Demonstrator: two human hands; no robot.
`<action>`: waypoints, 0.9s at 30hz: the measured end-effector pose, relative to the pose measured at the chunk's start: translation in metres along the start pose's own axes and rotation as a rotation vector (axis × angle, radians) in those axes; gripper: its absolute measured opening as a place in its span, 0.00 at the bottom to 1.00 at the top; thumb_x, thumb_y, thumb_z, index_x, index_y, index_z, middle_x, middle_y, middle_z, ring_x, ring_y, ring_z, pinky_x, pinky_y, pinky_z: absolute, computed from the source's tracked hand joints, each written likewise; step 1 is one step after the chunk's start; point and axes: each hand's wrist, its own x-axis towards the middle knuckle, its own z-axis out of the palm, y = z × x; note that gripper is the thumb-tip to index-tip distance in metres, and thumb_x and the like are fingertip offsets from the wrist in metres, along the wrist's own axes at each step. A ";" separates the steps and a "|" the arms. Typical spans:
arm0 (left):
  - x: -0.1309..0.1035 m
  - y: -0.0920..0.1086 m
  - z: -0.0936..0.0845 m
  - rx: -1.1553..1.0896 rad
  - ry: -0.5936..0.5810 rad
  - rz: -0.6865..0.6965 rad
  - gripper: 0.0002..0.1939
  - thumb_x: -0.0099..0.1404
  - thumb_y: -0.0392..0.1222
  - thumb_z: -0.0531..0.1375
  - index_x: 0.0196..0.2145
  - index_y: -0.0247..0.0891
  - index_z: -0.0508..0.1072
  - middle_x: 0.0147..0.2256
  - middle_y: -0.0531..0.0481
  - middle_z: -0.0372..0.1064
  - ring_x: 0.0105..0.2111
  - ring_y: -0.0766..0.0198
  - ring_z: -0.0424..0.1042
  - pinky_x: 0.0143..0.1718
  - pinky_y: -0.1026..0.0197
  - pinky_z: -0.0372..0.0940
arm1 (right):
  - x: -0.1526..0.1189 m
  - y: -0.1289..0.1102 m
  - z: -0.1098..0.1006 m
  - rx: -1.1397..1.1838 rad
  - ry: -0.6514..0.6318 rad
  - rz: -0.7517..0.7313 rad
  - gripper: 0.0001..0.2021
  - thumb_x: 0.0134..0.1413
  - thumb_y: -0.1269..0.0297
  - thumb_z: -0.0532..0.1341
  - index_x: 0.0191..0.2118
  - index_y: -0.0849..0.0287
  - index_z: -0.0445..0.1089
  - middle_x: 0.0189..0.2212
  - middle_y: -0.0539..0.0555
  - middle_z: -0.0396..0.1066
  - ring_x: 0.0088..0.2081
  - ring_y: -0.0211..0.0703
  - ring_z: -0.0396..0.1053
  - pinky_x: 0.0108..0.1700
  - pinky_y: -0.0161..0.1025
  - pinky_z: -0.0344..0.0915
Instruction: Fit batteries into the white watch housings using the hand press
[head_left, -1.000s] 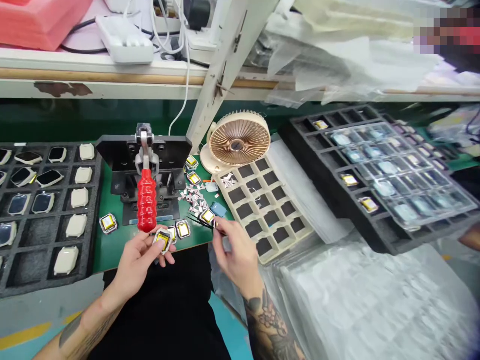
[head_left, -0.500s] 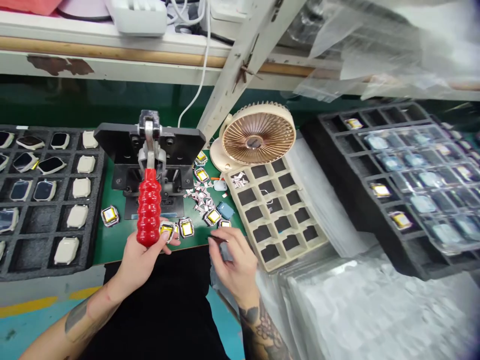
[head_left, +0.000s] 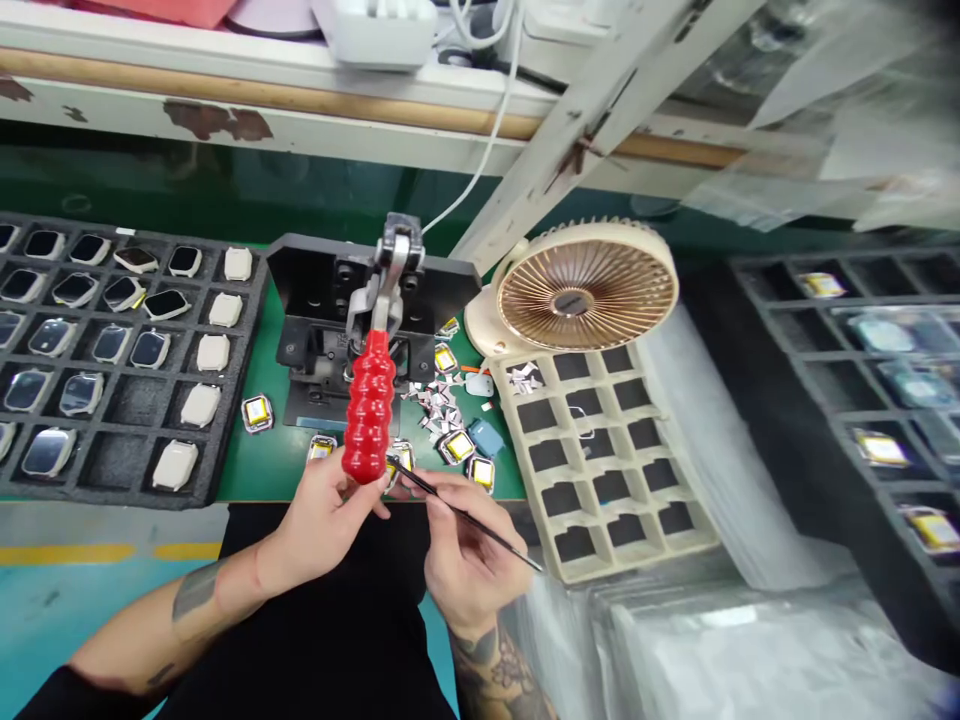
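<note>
Smooth green tabletop (head_left: 264,470) lies beneath a ribbed, glossy red handle (head_left: 369,405); just beside it, partly hidden, a squarish watch part (head_left: 402,455) sits pinched between the thumb and curled fingers of the left hand (head_left: 324,522), while the right hand (head_left: 476,555) has its bent fingers closed round a slim black stick (head_left: 471,517), tip at the part; leftward stands a rough foam tray (head_left: 139,403)
</note>
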 end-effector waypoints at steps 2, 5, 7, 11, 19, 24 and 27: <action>0.000 -0.001 0.000 -0.007 -0.003 -0.003 0.18 0.75 0.51 0.67 0.53 0.35 0.80 0.39 0.45 0.83 0.30 0.61 0.81 0.34 0.59 0.80 | 0.001 0.000 0.001 -0.005 0.009 0.017 0.18 0.65 0.81 0.66 0.53 0.52 0.78 0.46 0.56 0.84 0.47 0.51 0.84 0.46 0.51 0.87; 0.002 -0.004 -0.001 -0.024 -0.014 -0.015 0.18 0.76 0.52 0.67 0.53 0.35 0.80 0.39 0.44 0.83 0.31 0.61 0.81 0.34 0.60 0.80 | 0.003 -0.002 0.002 0.007 0.022 0.062 0.15 0.66 0.79 0.66 0.52 0.52 0.78 0.45 0.56 0.84 0.46 0.50 0.84 0.46 0.50 0.86; 0.002 -0.004 -0.002 -0.028 -0.026 -0.023 0.18 0.76 0.52 0.66 0.54 0.35 0.79 0.40 0.43 0.84 0.31 0.61 0.81 0.35 0.60 0.80 | 0.004 -0.002 0.003 0.017 0.041 0.077 0.12 0.67 0.77 0.67 0.51 0.53 0.78 0.44 0.56 0.84 0.45 0.50 0.85 0.46 0.50 0.86; 0.002 -0.004 -0.002 -0.017 -0.049 -0.025 0.19 0.76 0.52 0.66 0.56 0.35 0.79 0.40 0.42 0.84 0.33 0.59 0.83 0.35 0.59 0.79 | 0.008 0.002 0.004 0.110 0.070 0.265 0.06 0.70 0.70 0.67 0.49 0.55 0.76 0.42 0.56 0.84 0.39 0.48 0.85 0.41 0.45 0.85; 0.006 -0.007 -0.006 -0.103 -0.049 -0.047 0.23 0.75 0.52 0.67 0.62 0.37 0.77 0.41 0.43 0.85 0.37 0.55 0.85 0.39 0.57 0.80 | 0.009 -0.023 -0.002 0.210 -0.104 0.224 0.08 0.71 0.70 0.65 0.50 0.51 0.77 0.40 0.55 0.83 0.36 0.48 0.84 0.33 0.43 0.84; 0.008 -0.004 -0.003 -0.195 -0.008 -0.057 0.22 0.74 0.53 0.69 0.57 0.36 0.78 0.42 0.40 0.85 0.37 0.51 0.87 0.34 0.59 0.78 | 0.008 -0.012 -0.011 0.053 0.138 0.141 0.09 0.69 0.72 0.67 0.51 0.53 0.77 0.44 0.57 0.83 0.38 0.48 0.84 0.37 0.45 0.84; 0.008 -0.004 -0.001 -0.231 -0.013 -0.070 0.25 0.72 0.53 0.71 0.59 0.35 0.77 0.42 0.40 0.85 0.38 0.49 0.88 0.36 0.56 0.80 | 0.005 0.001 -0.011 0.045 0.149 0.195 0.08 0.69 0.70 0.68 0.50 0.54 0.77 0.44 0.57 0.83 0.37 0.47 0.84 0.37 0.43 0.83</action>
